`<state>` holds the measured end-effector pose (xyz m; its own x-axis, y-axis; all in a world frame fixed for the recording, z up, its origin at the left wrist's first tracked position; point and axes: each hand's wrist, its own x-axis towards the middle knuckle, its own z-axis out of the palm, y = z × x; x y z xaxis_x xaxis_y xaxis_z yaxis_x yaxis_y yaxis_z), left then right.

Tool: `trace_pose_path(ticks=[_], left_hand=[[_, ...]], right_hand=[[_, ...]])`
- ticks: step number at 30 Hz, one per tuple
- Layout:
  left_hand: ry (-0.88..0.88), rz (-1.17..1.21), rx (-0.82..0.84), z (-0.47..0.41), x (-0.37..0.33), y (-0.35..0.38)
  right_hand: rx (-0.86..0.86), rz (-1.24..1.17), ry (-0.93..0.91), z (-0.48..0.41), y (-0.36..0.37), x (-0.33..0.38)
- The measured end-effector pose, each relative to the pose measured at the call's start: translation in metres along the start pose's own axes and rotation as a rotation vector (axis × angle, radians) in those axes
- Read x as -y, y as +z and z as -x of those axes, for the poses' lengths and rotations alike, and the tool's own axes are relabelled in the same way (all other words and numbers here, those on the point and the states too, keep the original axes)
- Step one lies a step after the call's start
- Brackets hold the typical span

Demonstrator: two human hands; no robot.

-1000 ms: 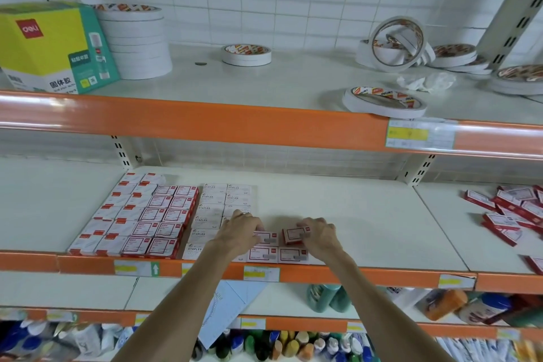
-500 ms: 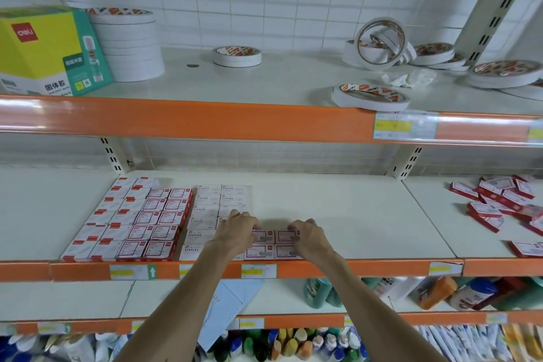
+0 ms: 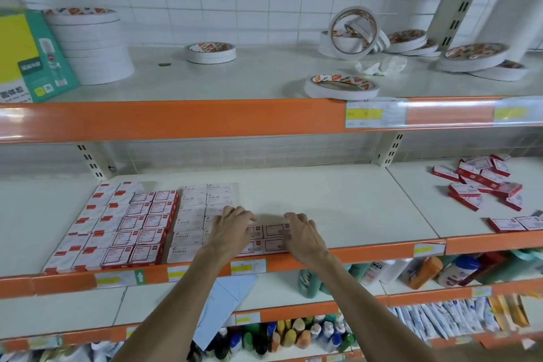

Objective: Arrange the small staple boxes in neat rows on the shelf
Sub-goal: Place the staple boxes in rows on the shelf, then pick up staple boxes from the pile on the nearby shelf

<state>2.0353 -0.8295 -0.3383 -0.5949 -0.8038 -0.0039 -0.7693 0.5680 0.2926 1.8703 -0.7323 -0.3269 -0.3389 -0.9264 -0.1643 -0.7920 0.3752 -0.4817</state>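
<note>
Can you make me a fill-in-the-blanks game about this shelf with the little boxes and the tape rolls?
The left hand and right hand rest on staple boxes at the ____ edge of the middle shelf.
That shelf's edge strip is coloured ____.
The tape rolls lie on the shelf ____ the staple boxes.
The untidy heap of red boxes lies to the ____ of the hands.
Missing words: front, orange, above, right.
</note>
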Motion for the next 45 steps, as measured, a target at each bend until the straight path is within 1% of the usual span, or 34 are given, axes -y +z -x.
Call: trace_pose_path(ticks=[3,6,10,14,17,19,22,26,30,34,39,45], left_hand=[[0.045,-0.007,-0.033,-0.015,-0.02,-0.001],[0.116,0.001,-0.027,-0.035,-0.062,0.005],[0.272,0.014,0.012,-0.051,-0.15,0.027],[0.431,0.042,0.076,-0.054,-0.259,0.057],[0.532,0.026,0.113,-0.048,-0.34,0.078],[0.586,0.017,0.136,-0.043,-0.389,0.092],[0.64,0.005,0.16,-0.033,-0.452,0.114],[0.665,0.001,0.176,-0.029,-0.516,0.137],[0.65,0.012,0.181,-0.032,-0.554,0.149],[0.603,0.004,0.124,-0.05,-0.572,0.147],[0.512,-0.012,0.062,-0.088,-0.582,0.147],[0.457,0.098,-0.05,-0.14,-0.592,0.168]], right_hand=[[-0.095,-0.016,0.057,0.009,-0.014,-0.022],[-0.203,-0.018,0.145,0.025,-0.04,-0.064],[-0.386,-0.033,0.314,0.066,-0.083,-0.139],[-0.507,-0.06,0.495,0.126,-0.125,-0.224],[-0.554,-0.036,0.604,0.179,-0.151,-0.286],[-0.552,-0.009,0.664,0.212,-0.167,-0.324],[-0.549,-0.033,0.759,0.251,-0.191,-0.373],[-0.528,-0.024,0.731,0.278,-0.216,-0.431],[-0.516,-0.013,0.661,0.278,-0.235,-0.472],[-0.475,-0.007,0.555,0.255,-0.25,-0.492],[-0.471,-0.009,0.468,0.21,-0.267,-0.508],[-0.398,0.015,0.372,0.146,-0.301,-0.532]])
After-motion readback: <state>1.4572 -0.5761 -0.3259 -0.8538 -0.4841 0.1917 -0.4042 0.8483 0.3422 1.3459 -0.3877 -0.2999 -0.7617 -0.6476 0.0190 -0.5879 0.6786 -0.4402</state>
